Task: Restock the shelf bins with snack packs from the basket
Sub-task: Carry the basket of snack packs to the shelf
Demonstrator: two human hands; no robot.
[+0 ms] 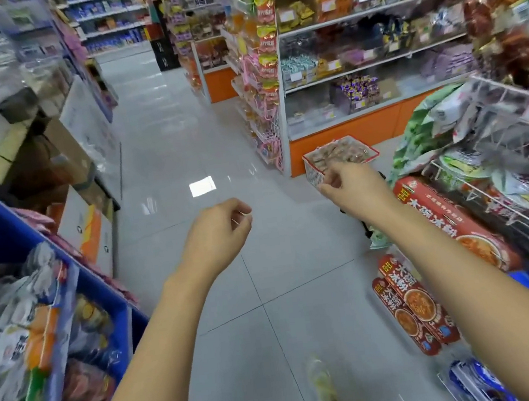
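Observation:
A white basket with a red rim [315, 174] stands on the floor ahead on the right, against the orange base of a shelf. It is full of small pale snack packs [339, 153]. My right hand [351, 183] hovers in front of the basket's near corner, fingers loosely curled and holding nothing. My left hand [220, 229] hangs over the bare floor tiles in mid-aisle, fingers curled loosely, also holding nothing. Clear shelf bins [312, 114] with snacks line the lower tiers of the shelf behind the basket.
A blue display rack [100, 287] with packets stands at my left, cardboard boxes [67, 151] beyond it. A white wire rack [502, 171] of bags fills the right. Red noodle packs [409, 305] lie on the floor by it. The tiled aisle runs ahead.

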